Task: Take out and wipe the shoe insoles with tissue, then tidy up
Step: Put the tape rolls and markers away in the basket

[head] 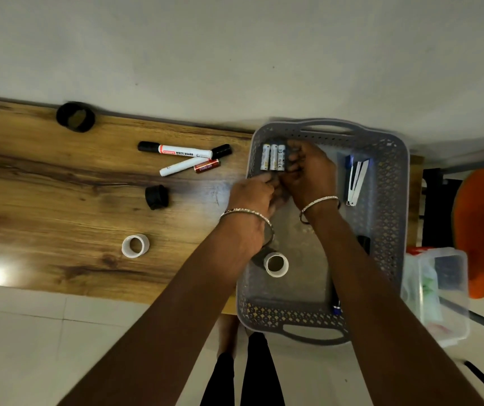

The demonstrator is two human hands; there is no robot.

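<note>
Two orange insoles (475,230) lie at the far right, beyond the table's end, cut off by the frame edge. Both my hands are inside a grey perforated basket (387,218) on the wooden table (44,186). My right hand (311,174) curls its fingers against the right side of a row of three white batteries (273,157) in the basket's far left corner. The fingertips of my left hand (252,194) meet the near end of that row; motion blur hides whether they pinch anything.
In the basket are a blue-white stapler (356,180), a white tape roll (276,264) and a blue pen (336,306). On the table lie two whiteboard markers (182,150), a red battery (206,166), two black tape rolls (75,116) and a white tape roll (135,245). A clear plastic box (445,288) stands on the right.
</note>
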